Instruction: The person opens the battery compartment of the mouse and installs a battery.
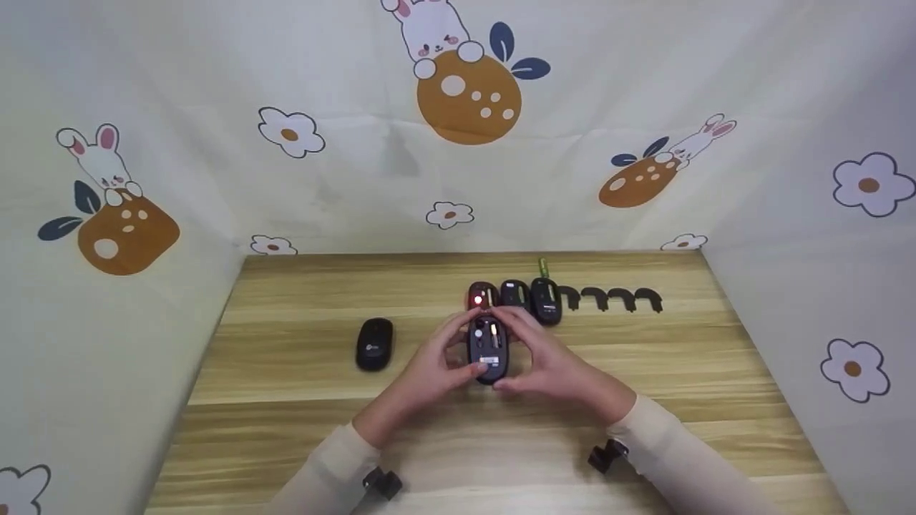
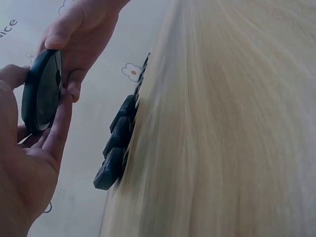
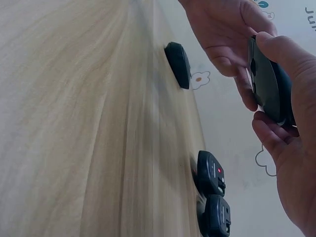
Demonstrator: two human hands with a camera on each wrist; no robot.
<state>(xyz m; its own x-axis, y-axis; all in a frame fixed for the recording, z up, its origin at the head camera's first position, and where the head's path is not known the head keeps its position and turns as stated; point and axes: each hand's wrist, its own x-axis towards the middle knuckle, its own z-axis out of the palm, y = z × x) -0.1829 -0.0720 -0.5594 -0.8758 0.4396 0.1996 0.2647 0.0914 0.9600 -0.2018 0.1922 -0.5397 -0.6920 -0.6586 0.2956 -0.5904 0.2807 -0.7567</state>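
Both hands hold a black computer mouse (image 1: 488, 372) above the table, its underside turned up toward the head camera. A narrow open slot in that underside shows a battery (image 1: 494, 333). My left hand (image 1: 431, 366) grips the left side, thumb on the underside by the white label and fingers around the edge. From the right, my right hand (image 1: 549, 361) grips it with the thumb at the near end and fingers at the far end. Both wrist views show the mouse (image 2: 42, 94) edge-on between fingers and thumbs.
Behind the hands, mice lie bottom up: one with a red light (image 1: 483, 293), a middle one (image 1: 514, 295) and a right one (image 1: 547, 304). A green battery (image 1: 544, 267) stands out beyond them. Several curved black covers (image 1: 594, 297) form a row. Another mouse (image 1: 374, 345) lies left, top up.
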